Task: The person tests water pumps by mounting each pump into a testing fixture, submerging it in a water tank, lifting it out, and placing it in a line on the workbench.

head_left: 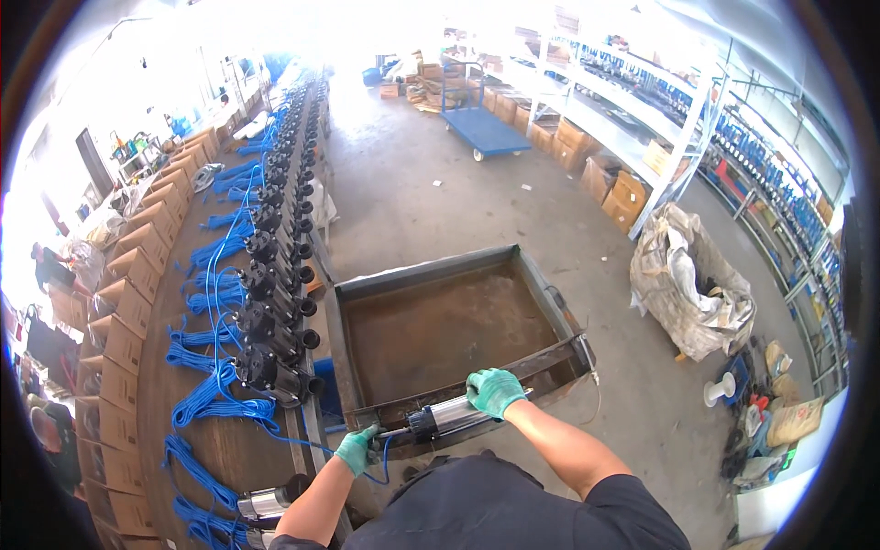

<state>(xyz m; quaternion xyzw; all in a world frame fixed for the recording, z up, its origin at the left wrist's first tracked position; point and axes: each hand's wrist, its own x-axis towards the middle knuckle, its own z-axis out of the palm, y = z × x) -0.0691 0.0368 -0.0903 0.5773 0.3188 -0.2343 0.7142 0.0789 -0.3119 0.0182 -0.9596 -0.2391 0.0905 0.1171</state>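
Observation:
A silver cylindrical pump motor (456, 415) with a black end lies along the near rim of a metal tank (431, 275) of brown liquid. My right hand (495, 391), in a green glove, is closed over the motor's right part from above. A thin shaft (396, 432) runs from the black end to my left hand (356, 449), also gloved in green. The left fingers are closed round the shaft's end; their tips are partly hidden. A blue cable (386, 466) loops beside that hand and leads left to the bench.
Left of the tank stands a long row of black pumps (266, 367) with coiled blue cables (197, 401), then cardboard boxes (115, 348). A blue cart (486, 131), shelving (632, 128) and a white sack (692, 284) stand to the right. Other people are at the far left.

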